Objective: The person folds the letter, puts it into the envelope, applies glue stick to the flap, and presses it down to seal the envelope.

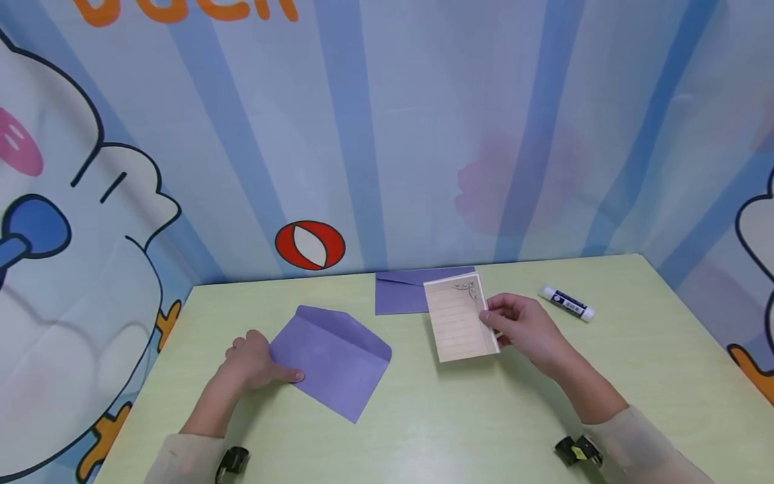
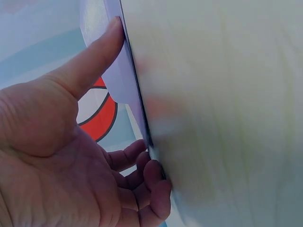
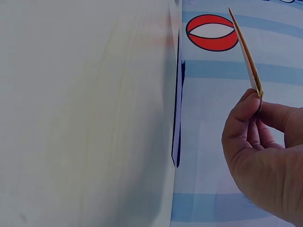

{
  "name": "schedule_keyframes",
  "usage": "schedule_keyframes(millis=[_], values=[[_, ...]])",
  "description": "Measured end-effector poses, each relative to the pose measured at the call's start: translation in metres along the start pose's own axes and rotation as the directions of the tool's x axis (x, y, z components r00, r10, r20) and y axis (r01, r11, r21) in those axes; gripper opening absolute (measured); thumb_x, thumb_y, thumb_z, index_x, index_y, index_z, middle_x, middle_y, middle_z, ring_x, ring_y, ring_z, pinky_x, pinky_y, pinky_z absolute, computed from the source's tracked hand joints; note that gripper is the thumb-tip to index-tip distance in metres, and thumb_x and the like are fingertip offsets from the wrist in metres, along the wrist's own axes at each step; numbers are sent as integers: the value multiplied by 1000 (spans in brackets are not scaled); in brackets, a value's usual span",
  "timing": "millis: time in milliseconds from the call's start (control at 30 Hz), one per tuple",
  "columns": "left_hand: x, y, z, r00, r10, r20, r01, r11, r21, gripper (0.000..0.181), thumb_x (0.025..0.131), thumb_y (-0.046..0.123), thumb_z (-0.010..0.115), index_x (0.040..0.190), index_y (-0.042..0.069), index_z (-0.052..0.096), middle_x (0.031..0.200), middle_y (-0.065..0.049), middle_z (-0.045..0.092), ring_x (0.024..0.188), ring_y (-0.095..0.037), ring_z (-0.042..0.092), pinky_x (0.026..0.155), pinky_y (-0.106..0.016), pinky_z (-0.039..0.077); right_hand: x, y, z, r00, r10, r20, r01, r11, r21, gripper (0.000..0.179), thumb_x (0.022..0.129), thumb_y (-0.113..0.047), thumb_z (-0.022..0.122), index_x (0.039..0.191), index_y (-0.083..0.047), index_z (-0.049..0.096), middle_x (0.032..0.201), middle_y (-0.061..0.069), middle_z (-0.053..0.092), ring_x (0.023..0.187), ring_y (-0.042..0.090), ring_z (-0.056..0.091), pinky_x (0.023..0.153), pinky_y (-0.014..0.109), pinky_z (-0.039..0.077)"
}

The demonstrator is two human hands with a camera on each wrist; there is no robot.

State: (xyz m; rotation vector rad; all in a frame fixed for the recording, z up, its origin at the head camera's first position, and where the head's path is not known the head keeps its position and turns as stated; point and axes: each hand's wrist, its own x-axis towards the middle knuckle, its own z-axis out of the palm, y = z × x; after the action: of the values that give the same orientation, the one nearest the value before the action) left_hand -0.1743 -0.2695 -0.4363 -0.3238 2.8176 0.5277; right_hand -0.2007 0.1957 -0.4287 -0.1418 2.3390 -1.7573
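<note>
A purple envelope (image 1: 332, 359) lies on the table at left of centre with its flap spread open. My left hand (image 1: 250, 363) rests at its left edge. The straight thumb (image 2: 102, 54) touches the envelope's edge, while the other fingers bend down beside it at the tabletop. Over the table at right of centre, my right hand (image 1: 529, 333) pinches a lined sheet of letter paper (image 1: 459, 319) by its right edge, between thumb and fingers. Seen edge-on in the right wrist view, the letter paper (image 3: 247, 59) is thin and tilted, clear of the table.
A second purple envelope (image 1: 399, 296) lies at the table's back edge, partly hidden by the paper. A glue stick (image 1: 566, 302) with white ends lies at the back right. A printed cloth backdrop (image 1: 417, 134) rises behind the pale table (image 1: 423, 444).
</note>
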Motion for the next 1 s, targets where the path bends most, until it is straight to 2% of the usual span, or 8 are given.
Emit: schedule_keyframes(millis=[167, 300, 433, 533, 633, 733, 833, 1000], values=[[2, 0, 1, 1000, -7, -8, 7, 1000, 12, 107, 66, 52, 100, 122, -20, 44, 107, -30, 48, 104, -47, 52, 83, -57, 54, 0, 1, -1, 1000, 1, -3, -1, 1000, -4, 31, 108, -19, 66, 128, 4, 61, 108, 16, 67, 90, 24, 64, 73, 34, 61], [1, -2, 5, 999, 20, -48, -20, 1000, -12, 109, 67, 50, 101, 125, -20, 40, 113, -33, 43, 105, -50, 50, 83, -57, 54, 0, 2, -2, 1000, 3, -4, -3, 1000, -13, 30, 108, -19, 65, 128, 3, 62, 109, 16, 67, 91, 24, 65, 74, 34, 61], [-4, -3, 9, 994, 34, -106, -47, 991, -125, 109, 70, 41, 101, 133, -17, 33, 121, -33, 38, 105, -50, 54, 88, -58, 56, 1, 3, -3, 1000, 4, -6, -4, 1000, -18, 29, 108, -18, 65, 127, 3, 62, 109, 17, 67, 92, 26, 65, 75, 35, 61], [-7, -1, 8, 989, 23, -147, -60, 967, -247, 107, 74, 32, 99, 140, -13, 27, 129, -33, 37, 114, -51, 54, 96, -61, 54, 1, 3, -4, 1000, 0, -5, 0, 1000, -19, 29, 108, -18, 65, 127, 4, 62, 109, 17, 67, 91, 26, 65, 74, 35, 61], [-9, 1, 4, 986, 26, -167, -87, 926, -367, 106, 79, 22, 96, 148, -9, 21, 140, -35, 38, 126, -52, 48, 98, -59, 55, 1, 3, -5, 1000, -2, -7, 2, 1000, -13, 28, 108, -17, 65, 127, 4, 62, 107, 17, 67, 91, 26, 65, 74, 35, 61], [-9, 5, 0, 988, 32, -153, -105, 861, -497, 107, 84, 11, 92, 156, -4, 14, 148, -35, 37, 128, -51, 50, 86, -49, 63, 0, 1, -5, 1000, -19, -3, 19, 1000, -3, 30, 107, -17, 66, 127, 4, 61, 106, 16, 67, 90, 25, 65, 73, 35, 61], [-10, 8, -3, 990, 41, -136, -116, 784, -610, 107, 87, 3, 87, 161, 3, 10, 147, -33, 41, 118, -45, 61, 73, -40, 65, -1, 0, -5, 999, -33, -1, 33, 999, 9, 31, 107, -18, 66, 128, 5, 61, 106, 16, 67, 90, 24, 64, 73, 35, 61], [-9, 16, -8, 988, 54, -145, -143, 675, -724, 109, 92, 2, 83, 169, 19, 7, 137, -30, 55, 90, -32, 75, 72, -41, 65, -1, -3, -4, 999, -53, 2, 53, 999, 2, 31, 107, -19, 67, 129, 3, 62, 106, 15, 69, 91, 24, 65, 75, 35, 62]])
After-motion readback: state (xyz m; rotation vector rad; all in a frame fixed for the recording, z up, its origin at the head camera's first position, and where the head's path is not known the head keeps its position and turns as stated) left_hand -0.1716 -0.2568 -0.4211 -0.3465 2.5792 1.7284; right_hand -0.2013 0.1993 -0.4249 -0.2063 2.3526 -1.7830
